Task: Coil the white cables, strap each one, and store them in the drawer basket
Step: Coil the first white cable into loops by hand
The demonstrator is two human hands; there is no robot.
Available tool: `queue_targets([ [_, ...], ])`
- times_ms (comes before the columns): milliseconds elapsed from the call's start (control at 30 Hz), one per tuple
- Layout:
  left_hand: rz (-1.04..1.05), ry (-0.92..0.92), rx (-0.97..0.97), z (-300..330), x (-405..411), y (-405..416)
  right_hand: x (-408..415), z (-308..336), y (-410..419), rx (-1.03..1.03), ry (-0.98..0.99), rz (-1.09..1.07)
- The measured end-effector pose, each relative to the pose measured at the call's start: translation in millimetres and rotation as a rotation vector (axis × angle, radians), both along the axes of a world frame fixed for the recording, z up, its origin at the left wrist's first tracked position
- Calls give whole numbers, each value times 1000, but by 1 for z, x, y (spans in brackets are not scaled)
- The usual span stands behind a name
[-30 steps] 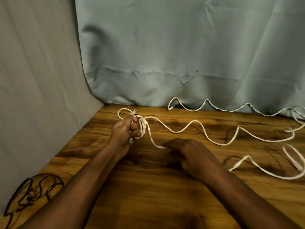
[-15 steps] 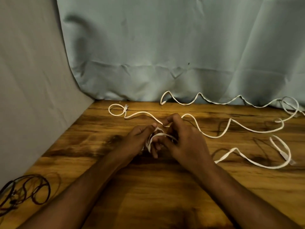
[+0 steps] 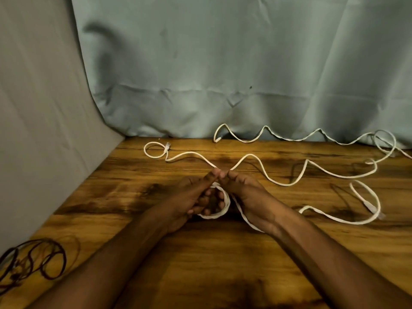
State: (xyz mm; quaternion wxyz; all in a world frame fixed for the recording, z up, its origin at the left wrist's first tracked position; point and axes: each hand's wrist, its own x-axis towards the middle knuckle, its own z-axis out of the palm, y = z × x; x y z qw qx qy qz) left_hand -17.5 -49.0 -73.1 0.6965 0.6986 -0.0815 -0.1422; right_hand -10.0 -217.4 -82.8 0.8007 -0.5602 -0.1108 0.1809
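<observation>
On wooden table, white cable

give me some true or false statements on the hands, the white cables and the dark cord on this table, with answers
1. Both hands, the left hand and the right hand, meet at the middle of the wooden table on a white cable. True.
2. A loop of white cable hangs around the left hand's fingers. True.
3. All the white cable is already coiled. False: long wavy runs lie loose across the table to the right.
4. A tangled dark cord lies at the table's near left corner. True.
5. A second white cable lies at the front edge by the person. False: it runs along the far edge, against the curtain.
6. A drawer basket stands beside the hands. False: none is in view.
</observation>
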Motion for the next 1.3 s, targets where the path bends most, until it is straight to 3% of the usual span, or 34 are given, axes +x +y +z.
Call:
queue_targets([
  [167,47,-39,-46,5,3,-1,-2,7,-1,93,79,128],
  [333,62,-42,-99,1,11,4,-12,12,13,135,-32,27],
  [433,-6,-22,-203,-2,14,2,-13,17,14,141,-18,-138],
  [533,-84,-27,-251,-1,13,-7,-4,15,10,153,135,-334],
  [733,-126,30,-291,-8,8,-13,6,4,7,-59,140,-584],
  [800,-75,-55,-223,-10,5,-13,6,0,7,-72,102,-620],
  [933,-8,-341,110,-10,3,-1,5,2,5,-31,89,-676],
  [1167,-54,-224,131,-7,3,7,4,10,-1,63,160,-684],
  [1300,-109,-141,-11,-6,3,4,5,8,-6,29,153,-668],
])
